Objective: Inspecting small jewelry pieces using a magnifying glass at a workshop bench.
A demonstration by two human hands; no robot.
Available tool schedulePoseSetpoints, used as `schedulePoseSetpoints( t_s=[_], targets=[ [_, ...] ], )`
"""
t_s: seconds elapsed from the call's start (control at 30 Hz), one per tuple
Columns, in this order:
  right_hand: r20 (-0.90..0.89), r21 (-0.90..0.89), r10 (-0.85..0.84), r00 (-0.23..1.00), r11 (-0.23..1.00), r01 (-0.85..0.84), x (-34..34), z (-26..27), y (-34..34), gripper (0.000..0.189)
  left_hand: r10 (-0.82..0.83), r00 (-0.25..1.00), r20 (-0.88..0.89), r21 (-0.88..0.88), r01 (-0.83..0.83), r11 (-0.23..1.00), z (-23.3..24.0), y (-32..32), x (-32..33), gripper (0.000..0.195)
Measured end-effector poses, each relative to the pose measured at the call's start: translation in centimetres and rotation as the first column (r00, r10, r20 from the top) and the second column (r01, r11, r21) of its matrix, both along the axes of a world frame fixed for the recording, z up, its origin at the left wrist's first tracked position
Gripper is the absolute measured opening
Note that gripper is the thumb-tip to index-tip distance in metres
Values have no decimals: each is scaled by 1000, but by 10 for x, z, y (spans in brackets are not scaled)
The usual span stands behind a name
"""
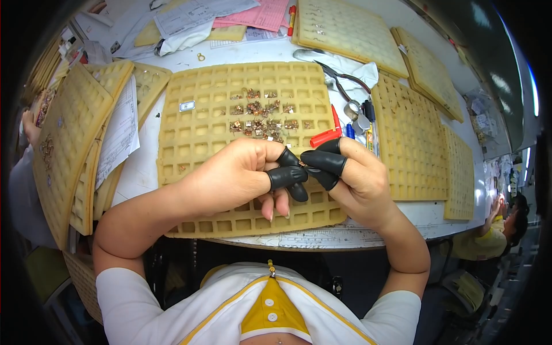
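Observation:
Black rubber finger cots cover several fingertips of my left hand [246, 170] and my right hand [360, 179]. Between the fingertips of both hands a tiny copper-coloured metal piece [302, 164] is pinched; its shape is mostly hidden. Beneath my hands lies a yellow compartment tray [194, 142] with rows of square pockets. Small copper-coloured metal parts [255, 108] fill pockets around its upper middle, some heaped over the walls. One more small part [182, 168] sits alone in a pocket at the left. A white label [187, 105] bearing writing rests on the tray.
Right of the tray lie a red marker [325, 137], pliers [345, 79], pens [369, 112] and a metal ring-shaped piece [352, 109]. More yellow trays stand right [409, 142] and lean left [73, 142]. Papers [189, 19] cover the back. Other people sit at both sides.

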State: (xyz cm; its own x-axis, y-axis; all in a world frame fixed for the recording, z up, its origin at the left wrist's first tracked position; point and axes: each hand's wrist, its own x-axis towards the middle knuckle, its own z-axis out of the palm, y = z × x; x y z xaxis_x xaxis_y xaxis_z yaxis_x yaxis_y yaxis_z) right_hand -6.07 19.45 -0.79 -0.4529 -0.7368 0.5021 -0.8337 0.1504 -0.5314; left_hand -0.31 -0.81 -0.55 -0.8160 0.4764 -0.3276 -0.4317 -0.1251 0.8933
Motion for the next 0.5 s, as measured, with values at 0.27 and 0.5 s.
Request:
schedulePoseSetpoints(
  t_s=[0.27, 0.5],
  targets=[
    [889, -97, 56, 454, 993, 68, 1, 0, 4, 14, 18, 1000, 22, -3, -18, 1000, -2, -1, -2, 10],
    [940, -118, 87, 329, 990, 76, -2, 0, 5, 13, 27, 999, 41, -34, -26, 999, 3, 1, -2, 8]
  ],
)
